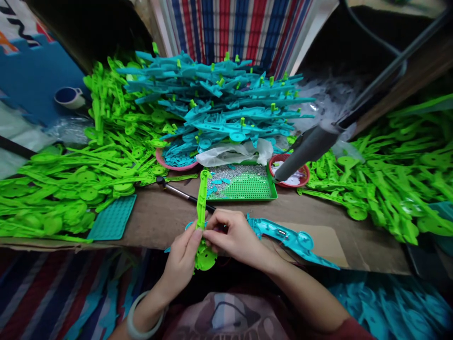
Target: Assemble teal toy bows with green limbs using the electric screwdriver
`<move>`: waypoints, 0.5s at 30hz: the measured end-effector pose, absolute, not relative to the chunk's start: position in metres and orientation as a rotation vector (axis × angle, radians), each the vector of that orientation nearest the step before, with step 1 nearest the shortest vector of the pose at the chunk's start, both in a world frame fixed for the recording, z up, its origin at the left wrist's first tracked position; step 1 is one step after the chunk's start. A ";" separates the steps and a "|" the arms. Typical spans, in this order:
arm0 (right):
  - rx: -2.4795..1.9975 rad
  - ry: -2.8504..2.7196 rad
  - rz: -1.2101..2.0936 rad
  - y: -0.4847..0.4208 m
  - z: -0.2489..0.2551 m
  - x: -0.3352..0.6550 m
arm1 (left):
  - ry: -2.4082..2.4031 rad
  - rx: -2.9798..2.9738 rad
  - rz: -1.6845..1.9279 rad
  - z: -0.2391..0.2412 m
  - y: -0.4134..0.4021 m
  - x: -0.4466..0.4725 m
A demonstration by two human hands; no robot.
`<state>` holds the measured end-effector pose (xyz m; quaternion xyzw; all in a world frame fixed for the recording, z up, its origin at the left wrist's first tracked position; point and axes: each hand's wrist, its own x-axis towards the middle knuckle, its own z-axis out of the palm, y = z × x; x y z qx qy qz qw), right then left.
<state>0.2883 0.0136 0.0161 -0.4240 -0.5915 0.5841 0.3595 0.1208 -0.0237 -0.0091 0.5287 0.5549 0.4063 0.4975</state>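
My left hand (183, 255) grips a long lime-green plastic part (201, 200) with a round disc at its lower end, held upright over the front of the table. The fingers of my right hand (231, 236) are pinched together against the right side of that part, just above the disc. Whatever small thing they may hold is hidden. To the right of my right hand lies a blue plastic part (290, 238) with a round ring, partly on a piece of cardboard. A bit of blue plastic shows behind my left hand.
A green perforated tray (247, 198) holds small metal pieces and blue bits. Behind it rises a stack of blue parts (212, 99). Lime-green parts pile up at left (71, 193) and right (375, 179). A black-and-silver rod (177, 189) lies left; a grey padded arm (307, 151) slants down beside a red basket (302, 182).
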 end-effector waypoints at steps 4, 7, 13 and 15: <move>-1.002 -1.408 1.715 0.015 0.012 0.304 | 1.352 1.298 1.012 -0.008 -0.022 0.118; -0.958 -1.249 1.887 0.018 0.001 0.316 | 1.352 1.272 1.071 -0.005 -0.017 0.114; -0.917 -1.371 1.871 0.031 0.004 0.319 | 1.041 0.934 0.956 0.031 -0.006 0.104; -0.886 -1.451 1.799 0.036 0.019 0.322 | 0.970 0.794 0.901 0.040 -0.004 0.101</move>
